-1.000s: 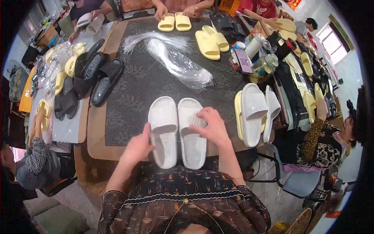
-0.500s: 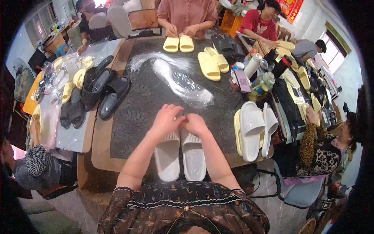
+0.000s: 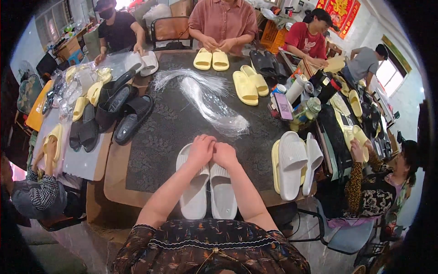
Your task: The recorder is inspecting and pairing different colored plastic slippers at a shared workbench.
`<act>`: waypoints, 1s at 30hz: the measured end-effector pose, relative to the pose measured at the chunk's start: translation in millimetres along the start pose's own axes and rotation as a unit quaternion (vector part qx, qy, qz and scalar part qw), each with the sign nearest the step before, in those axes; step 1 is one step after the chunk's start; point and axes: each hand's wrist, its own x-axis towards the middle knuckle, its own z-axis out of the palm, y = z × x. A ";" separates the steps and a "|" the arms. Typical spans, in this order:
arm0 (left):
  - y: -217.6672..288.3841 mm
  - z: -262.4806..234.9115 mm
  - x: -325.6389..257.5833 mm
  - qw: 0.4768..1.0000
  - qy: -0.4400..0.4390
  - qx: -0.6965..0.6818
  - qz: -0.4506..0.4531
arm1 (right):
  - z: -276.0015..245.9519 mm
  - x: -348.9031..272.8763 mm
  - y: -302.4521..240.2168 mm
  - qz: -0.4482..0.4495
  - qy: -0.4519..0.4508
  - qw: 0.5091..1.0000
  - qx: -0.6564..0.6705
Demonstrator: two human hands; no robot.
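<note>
A pair of pale grey slippers (image 3: 193,197) lies side by side at the table's near edge, heels toward me. My left hand (image 3: 200,150) and my right hand (image 3: 224,154) meet above the inner edges of their straps. Both hands are closed, fingers curled in and fingertips together; whatever they pinch is hidden behind the knuckles. Beyond them lies a loose bundle of thin clear plastic strands (image 3: 194,93), partly in shiny clear film. To the right, another pale grey pair (image 3: 292,157) leans upright-looking against a yellow slipper (image 3: 276,162).
Black slippers (image 3: 133,121) sit at left beside a plastic-covered table. Yellow pairs (image 3: 246,89) stand farther off. Bottles, a jar (image 3: 310,107) and a phone (image 3: 283,107) crowd the right edge. Co-workers handle slippers around the table, one across from me (image 3: 222,27).
My hands have drawn closer together, fingers more curled, over the grey slippers. The view has tipped up slightly. At far left, a co-worker has lowered a grey pair onto the table.
</note>
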 end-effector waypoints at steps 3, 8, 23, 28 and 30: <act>1.1 2.1 2.8 1.000 0.029 0.002 -0.002 | 6.3 -1.9 7.9 -0.007 0.021 0.999 0.035; -4.6 -1.1 2.4 0.995 0.061 -0.066 -0.049 | 1.4 -8.0 5.7 -0.016 0.146 0.967 0.207; -2.7 -11.6 5.2 0.960 0.011 -0.229 -0.159 | 3.0 -3.4 13.2 -0.025 0.128 0.908 0.398; 2.0 -12.4 5.2 0.959 0.019 -0.229 -0.165 | 1.4 -4.6 14.3 -0.028 0.135 0.906 0.399; 3.3 -14.7 6.5 0.962 0.008 -0.222 -0.158 | 3.5 -2.6 16.1 -0.039 0.134 0.912 0.385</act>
